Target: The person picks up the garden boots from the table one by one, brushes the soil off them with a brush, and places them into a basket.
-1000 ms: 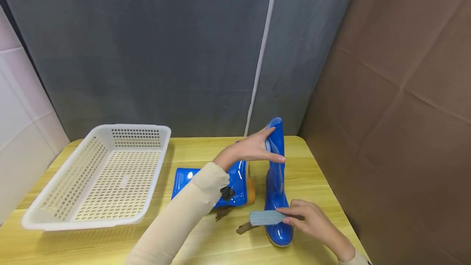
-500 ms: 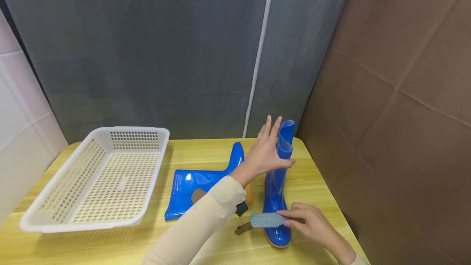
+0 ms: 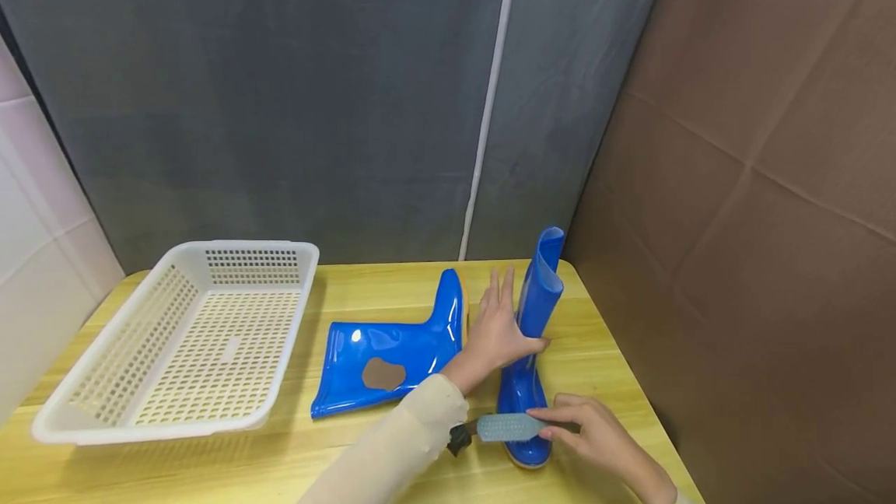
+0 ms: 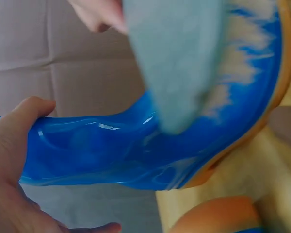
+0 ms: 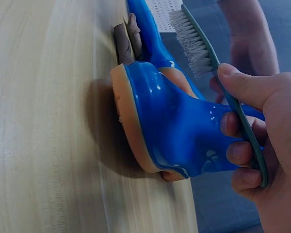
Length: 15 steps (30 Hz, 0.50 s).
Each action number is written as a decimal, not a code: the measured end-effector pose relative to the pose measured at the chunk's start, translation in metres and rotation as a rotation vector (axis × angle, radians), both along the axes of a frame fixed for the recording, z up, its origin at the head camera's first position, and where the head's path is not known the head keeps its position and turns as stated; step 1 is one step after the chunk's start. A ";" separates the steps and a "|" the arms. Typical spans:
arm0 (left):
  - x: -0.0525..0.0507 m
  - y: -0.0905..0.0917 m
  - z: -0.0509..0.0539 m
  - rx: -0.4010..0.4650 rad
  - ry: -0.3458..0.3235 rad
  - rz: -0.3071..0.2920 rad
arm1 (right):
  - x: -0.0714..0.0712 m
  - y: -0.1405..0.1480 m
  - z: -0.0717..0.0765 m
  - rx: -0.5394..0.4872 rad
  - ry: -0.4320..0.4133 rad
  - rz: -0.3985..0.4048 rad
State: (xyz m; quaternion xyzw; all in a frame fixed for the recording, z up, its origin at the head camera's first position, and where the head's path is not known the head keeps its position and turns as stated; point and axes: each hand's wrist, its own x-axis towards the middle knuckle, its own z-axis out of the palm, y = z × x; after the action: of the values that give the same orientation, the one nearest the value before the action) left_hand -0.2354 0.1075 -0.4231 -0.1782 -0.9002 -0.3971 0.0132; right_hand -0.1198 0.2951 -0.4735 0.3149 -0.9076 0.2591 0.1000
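A blue rain boot (image 3: 521, 387) with an orange sole stands on the table, its shaft leaning to the right. My left hand (image 3: 497, 333) is at the shaft, thumb across it in the left wrist view and the other fingers spread straight. My right hand (image 3: 595, 430) grips a scrubbing brush (image 3: 507, 428) by its thin handle. The brush has a grey-blue back, and its white bristles (image 5: 191, 46) show in the right wrist view. From above, the brush head lies across the foot of the boot. Whether the bristles touch it is hard to tell.
A second blue boot (image 3: 413, 341) lies on its side to the left, with a brown patch (image 3: 383, 373) on its shaft. Brown lumps (image 5: 122, 44) lie beside the boots. A white perforated basket (image 3: 280, 379) stands at the left of the wooden table (image 3: 378, 457).
My left hand has slid from the boot's top opening down the shaft, its fingers spreading. The shaft tilts further right. My right hand and the brush have barely shifted.
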 end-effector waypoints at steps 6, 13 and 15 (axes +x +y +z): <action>0.005 -0.001 -0.021 -0.018 -0.051 0.032 | -0.001 -0.001 -0.004 0.013 -0.034 -0.015; 0.006 -0.003 -0.035 -0.051 -0.134 -0.042 | -0.001 -0.005 -0.007 0.027 -0.098 -0.040; 0.005 -0.004 -0.037 -0.048 -0.155 -0.079 | -0.002 -0.005 -0.007 0.032 -0.096 -0.045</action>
State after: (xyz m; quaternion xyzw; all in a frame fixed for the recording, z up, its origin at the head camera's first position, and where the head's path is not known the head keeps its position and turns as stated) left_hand -0.2302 0.1040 -0.4596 -0.1828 -0.9000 -0.3882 -0.0765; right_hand -0.1215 0.2897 -0.4809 0.2832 -0.9222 0.2572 0.0571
